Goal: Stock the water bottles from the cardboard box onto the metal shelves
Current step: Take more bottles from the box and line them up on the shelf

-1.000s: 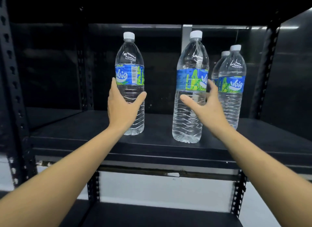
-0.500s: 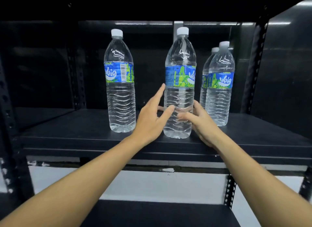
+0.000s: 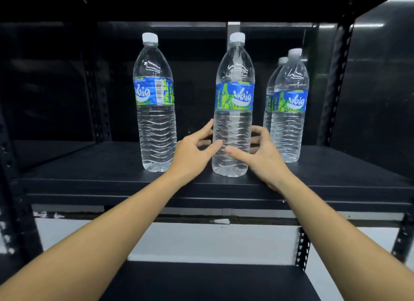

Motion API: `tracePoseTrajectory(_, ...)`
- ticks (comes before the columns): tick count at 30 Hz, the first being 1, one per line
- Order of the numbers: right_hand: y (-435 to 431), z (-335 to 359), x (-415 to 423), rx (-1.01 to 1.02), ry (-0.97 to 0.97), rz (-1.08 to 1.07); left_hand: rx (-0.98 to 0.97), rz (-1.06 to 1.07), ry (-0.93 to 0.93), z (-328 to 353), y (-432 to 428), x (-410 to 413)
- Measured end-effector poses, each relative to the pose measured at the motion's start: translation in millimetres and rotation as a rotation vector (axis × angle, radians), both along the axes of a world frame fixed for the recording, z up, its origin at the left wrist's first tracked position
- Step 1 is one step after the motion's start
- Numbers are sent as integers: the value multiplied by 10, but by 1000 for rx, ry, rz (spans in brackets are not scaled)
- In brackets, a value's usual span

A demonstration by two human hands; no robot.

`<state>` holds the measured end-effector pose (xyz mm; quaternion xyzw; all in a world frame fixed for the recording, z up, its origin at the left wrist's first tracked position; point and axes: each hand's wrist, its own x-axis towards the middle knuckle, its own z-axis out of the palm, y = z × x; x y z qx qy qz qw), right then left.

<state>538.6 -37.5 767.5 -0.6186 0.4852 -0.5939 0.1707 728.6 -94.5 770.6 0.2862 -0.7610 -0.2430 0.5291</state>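
Several clear water bottles with blue-green labels and white caps stand upright on the black metal shelf (image 3: 94, 173). The middle bottle (image 3: 234, 94) stands near the front edge with its label facing me. My left hand (image 3: 192, 154) and my right hand (image 3: 265, 154) both clasp its lower ribbed part, thumbs in front, fingers behind. The left bottle (image 3: 155, 103) stands free, barcode towards me. At the right, one bottle (image 3: 291, 103) stands in front of another bottle (image 3: 272, 88) that it half hides. The cardboard box is out of view.
Perforated black uprights (image 3: 333, 81) frame the bay, with a dark side panel (image 3: 380, 88) at the right. The shelf's left part is bare. A lower black shelf (image 3: 201, 282) lies beneath, in front of a white wall (image 3: 201, 242).
My left hand let go of the left bottle and moved right to join my right hand low on the middle bottle. That bottle's label has turned to face me.
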Motion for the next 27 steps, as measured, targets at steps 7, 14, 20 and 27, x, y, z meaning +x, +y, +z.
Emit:
tracePoseTrajectory(7, -42, 5, -71, 15, -179, 102, 8, 24, 159, -14, 170, -89)
tracePoseTrajectory(14, -19, -2, -62, -2, -143, 72, 66, -59, 74, 47, 138, -116)
tracePoseTrajectory(20, 8, -2, -24, -26, -49, 1, 165, -135, 96, 15, 26, -86)
tracePoseTrajectory(27, -42, 6, -29, -26, 44, -81, 167, -103, 19, 61, -63, -96)
